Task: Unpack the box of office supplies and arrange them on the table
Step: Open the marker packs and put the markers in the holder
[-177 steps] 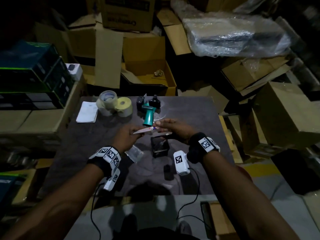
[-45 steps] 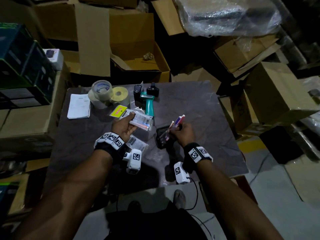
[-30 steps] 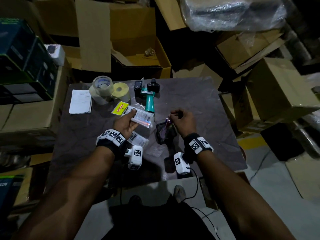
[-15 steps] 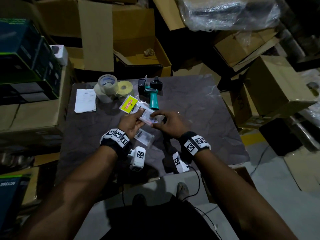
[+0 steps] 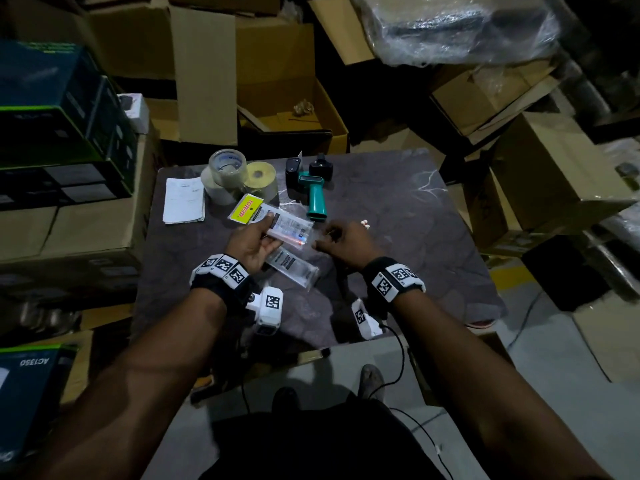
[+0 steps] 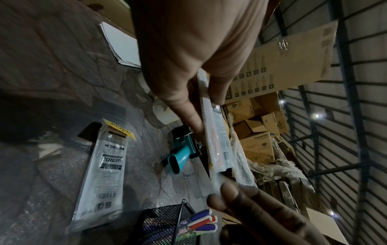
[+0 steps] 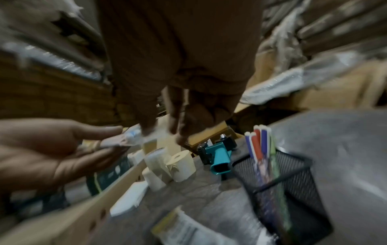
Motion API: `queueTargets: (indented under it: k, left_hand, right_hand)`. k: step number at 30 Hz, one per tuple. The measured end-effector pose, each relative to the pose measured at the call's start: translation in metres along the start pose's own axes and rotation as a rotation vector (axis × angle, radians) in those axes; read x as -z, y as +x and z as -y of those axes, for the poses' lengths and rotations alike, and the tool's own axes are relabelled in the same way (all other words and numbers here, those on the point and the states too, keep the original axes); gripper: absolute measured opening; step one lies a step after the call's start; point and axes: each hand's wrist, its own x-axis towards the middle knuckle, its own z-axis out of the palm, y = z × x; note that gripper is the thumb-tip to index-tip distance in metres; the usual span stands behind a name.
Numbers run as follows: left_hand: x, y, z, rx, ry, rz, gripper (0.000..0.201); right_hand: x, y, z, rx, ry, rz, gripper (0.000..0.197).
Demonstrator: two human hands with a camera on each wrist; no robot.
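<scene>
The left hand (image 5: 254,242) grips a clear pen packet (image 5: 287,229) above the table (image 5: 398,216). The right hand (image 5: 346,242) pinches the packet's open end. 1 empty packet (image 5: 294,270) lies underneath.

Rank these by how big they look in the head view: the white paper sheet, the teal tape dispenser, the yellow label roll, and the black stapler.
1. white paper sheet
2. teal tape dispenser
3. yellow label roll, close to the dispenser, so that order is unsure
4. black stapler

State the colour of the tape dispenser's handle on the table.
Teal, on the plastic tape dispenser handle; clearest in the head view.
</scene>
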Motion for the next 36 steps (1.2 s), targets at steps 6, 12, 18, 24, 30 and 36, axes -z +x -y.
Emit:
queueTargets:
  k: [6, 12, 18, 24, 30, 36]
  left_hand:
    - [-0.001, -0.004, 0.001, -0.009, -0.025, 0.053, 0.013]
    - [0.0, -0.007, 0.006, 0.003, -0.092, 0.087, 0.015]
    - [-0.003, -0.012, 0.012, -0.03, -0.111, 0.11, 0.023]
    - [-0.001, -0.015, 0.015, -0.039, -0.049, 0.146, 0.026]
    - [0.004, -0.018, 0.012, -0.061, 0.068, 0.126, 0.023]
    - [0.011, -0.016, 0.004, -0.084, 0.02, 0.085, 0.03]
  right_hand:
    - [-0.006, 0.0, 0.012, -0.25, 0.443, -0.053, 0.03]
    - [-0.007, -0.002, 0.003, -0.082, 0.239, -0.134, 0.031]
    - [-0.004, -0.007, 0.006, -0.086, 0.357, 0.027, 0.014]
    - [-0.01, -0.007, 0.01, -0.253, 0.783, 0.121, 0.004]
    - [-0.021, -0.003, 0.016, -0.263, 0.814, 0.179, 0.005]
    - [-0.029, 0.001, 0.024, -0.23, 0.772, 0.217, 0.012]
